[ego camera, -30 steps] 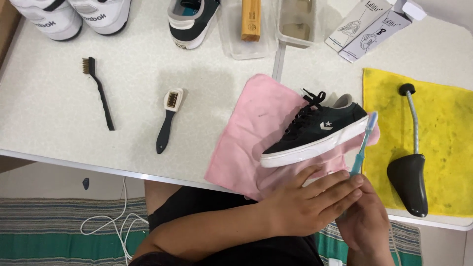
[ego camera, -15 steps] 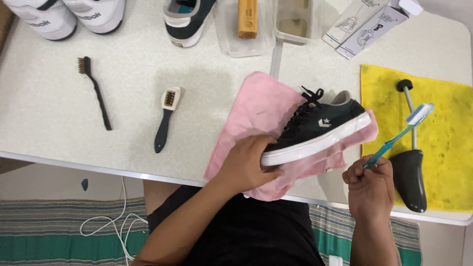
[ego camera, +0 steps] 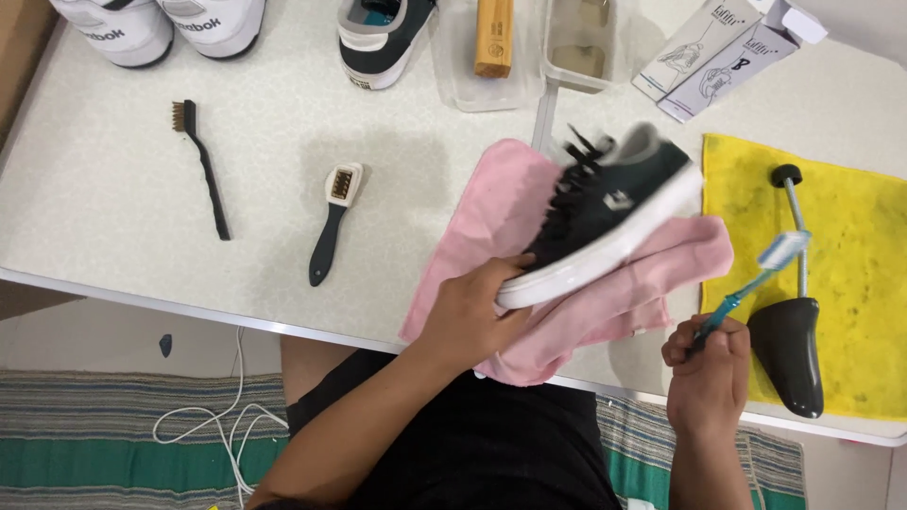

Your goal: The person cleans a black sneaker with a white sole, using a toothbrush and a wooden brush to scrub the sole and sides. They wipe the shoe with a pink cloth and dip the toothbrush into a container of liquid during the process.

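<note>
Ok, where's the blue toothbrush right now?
In the head view, the blue toothbrush is in the right hand, at the table's right edge, bristles raised over the yellow cloth beside the black shoe tree.

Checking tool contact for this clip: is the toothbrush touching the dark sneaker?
No: the toothbrush, held in the right hand, is apart from the dark sneaker, over the yellow cloth.

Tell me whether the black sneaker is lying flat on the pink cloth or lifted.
Lifted and tilted. The left hand grips the toe of the black sneaker, heel raised and blurred above the pink cloth.
</note>
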